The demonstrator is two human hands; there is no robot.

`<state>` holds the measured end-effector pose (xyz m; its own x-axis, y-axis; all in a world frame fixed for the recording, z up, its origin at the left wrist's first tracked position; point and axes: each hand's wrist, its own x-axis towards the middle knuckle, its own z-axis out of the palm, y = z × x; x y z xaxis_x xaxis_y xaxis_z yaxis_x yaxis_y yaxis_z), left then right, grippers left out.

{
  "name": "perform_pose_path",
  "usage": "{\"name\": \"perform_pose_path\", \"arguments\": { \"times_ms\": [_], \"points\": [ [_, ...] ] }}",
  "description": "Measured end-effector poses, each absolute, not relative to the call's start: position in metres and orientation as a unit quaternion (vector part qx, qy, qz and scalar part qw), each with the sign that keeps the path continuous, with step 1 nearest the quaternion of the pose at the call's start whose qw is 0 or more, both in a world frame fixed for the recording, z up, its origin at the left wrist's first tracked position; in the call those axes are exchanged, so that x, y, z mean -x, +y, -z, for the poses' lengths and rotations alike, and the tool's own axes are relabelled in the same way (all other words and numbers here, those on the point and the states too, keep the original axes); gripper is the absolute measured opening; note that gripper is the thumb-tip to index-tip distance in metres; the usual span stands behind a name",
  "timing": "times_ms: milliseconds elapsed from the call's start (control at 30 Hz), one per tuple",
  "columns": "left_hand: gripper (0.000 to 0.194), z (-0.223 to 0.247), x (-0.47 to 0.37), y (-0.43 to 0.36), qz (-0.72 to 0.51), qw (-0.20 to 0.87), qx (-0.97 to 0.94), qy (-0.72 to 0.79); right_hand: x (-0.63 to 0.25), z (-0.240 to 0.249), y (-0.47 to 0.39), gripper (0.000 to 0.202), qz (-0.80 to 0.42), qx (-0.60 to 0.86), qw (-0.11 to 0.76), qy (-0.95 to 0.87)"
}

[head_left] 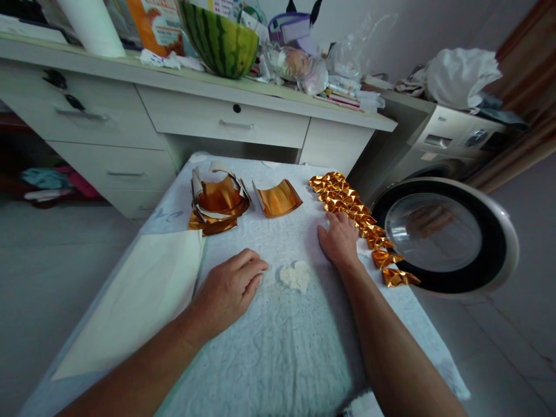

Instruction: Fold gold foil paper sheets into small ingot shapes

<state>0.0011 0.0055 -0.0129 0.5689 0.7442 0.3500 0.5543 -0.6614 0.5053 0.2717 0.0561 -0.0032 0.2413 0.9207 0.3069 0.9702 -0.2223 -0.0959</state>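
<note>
My right hand [341, 238] reaches to a row of folded shiny gold paper pieces [341, 200] along the table's right side. Its fingertips meet the row's inner edge, thumb apart, and nothing shows in its grip. Over the middle of the table, my left hand [232, 284] is loosely closed, fingers together and curled, with nothing visible in it. Between the hands lies a small whitish patch [295, 276]. Beyond them a curved stack of gold paper sheets [278, 200] rests beside a larger curled bundle of gold paper [218, 197].
A pale sheet [139, 295] covers the table's left side. Behind stands a white desk [226, 119] bearing a cut watermelon [221, 43], a paper roll [93, 26] and plastic bags. The open round washing machine door [438, 231] is close to the table's right edge.
</note>
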Motion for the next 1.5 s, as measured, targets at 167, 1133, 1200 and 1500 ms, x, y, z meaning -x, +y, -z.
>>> {"name": "perform_pose_path", "arguments": {
  "times_ms": [167, 1133, 1200, 1500],
  "points": [
    [0.018, 0.013, -0.002, 0.006, -0.277, 0.174, -0.869, 0.371, -0.272, 0.002, 0.054, 0.039, 0.096, 0.767, 0.167, -0.611],
    [0.018, 0.011, -0.004, 0.006, -0.209, 0.173, -0.872, 0.408, -0.222, 0.005, 0.131, 0.013, 0.062, 0.716, 0.337, -0.608],
    [0.018, 0.012, -0.005, 0.006, -0.205, 0.172, -0.873, 0.408, -0.224, 0.008, 0.134, 0.015, 0.060, 0.722, 0.329, -0.606],
    [0.018, 0.011, -0.005, 0.005, -0.197, 0.173, -0.874, 0.409, -0.228, 0.013, 0.141, 0.014, 0.054, 0.738, 0.276, -0.614]
  ]
}}
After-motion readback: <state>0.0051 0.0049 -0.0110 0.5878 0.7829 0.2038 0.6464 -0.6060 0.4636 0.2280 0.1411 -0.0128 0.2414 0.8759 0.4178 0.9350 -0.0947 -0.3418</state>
